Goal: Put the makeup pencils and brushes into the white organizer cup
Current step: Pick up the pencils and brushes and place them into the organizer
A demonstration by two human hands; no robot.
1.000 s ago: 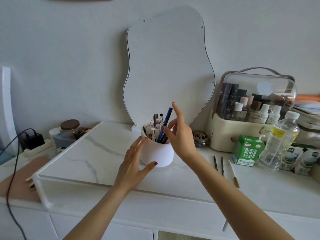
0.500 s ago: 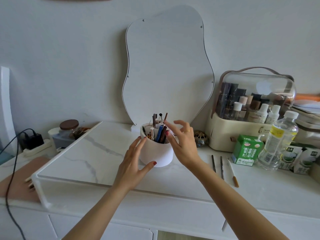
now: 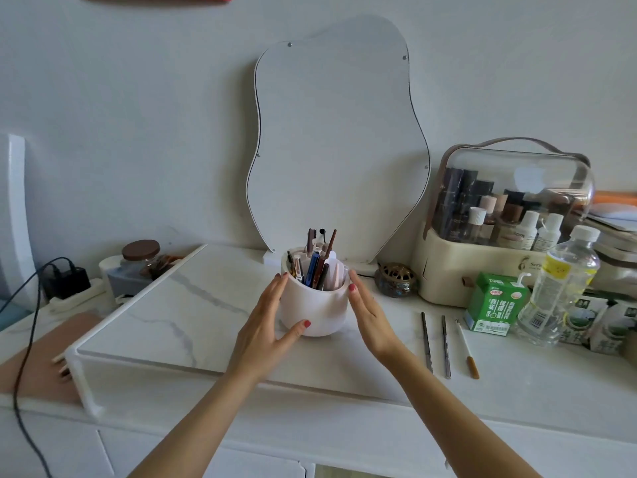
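Observation:
The white organizer cup [image 3: 313,307] stands on a marble-look riser [image 3: 165,315] in front of a mirror. Several pencils and brushes [image 3: 315,267] stand upright inside it, a blue one among them. My left hand [image 3: 265,322] wraps the cup's left side, thumb on its front. My right hand [image 3: 370,315] lies flat along the cup's right side, fingers straight, fingertip at the rim; it holds nothing. To the right, on the white tabletop, lie two dark thin pencils [image 3: 426,341] [image 3: 446,346] and a white brush with a brown end [image 3: 466,348].
A wavy mirror [image 3: 337,143] leans on the wall behind the cup. At the right are a brass ornament [image 3: 396,279], a clear-lidded cosmetics case [image 3: 499,236], a green carton [image 3: 493,305] and a water bottle [image 3: 558,288]. At the left sit a brown-lidded jar [image 3: 141,260] and a charger with cable [image 3: 69,277].
My right hand let the blue pencil drop into the cup, then came down to the cup's right side. My left hand has stayed on the cup.

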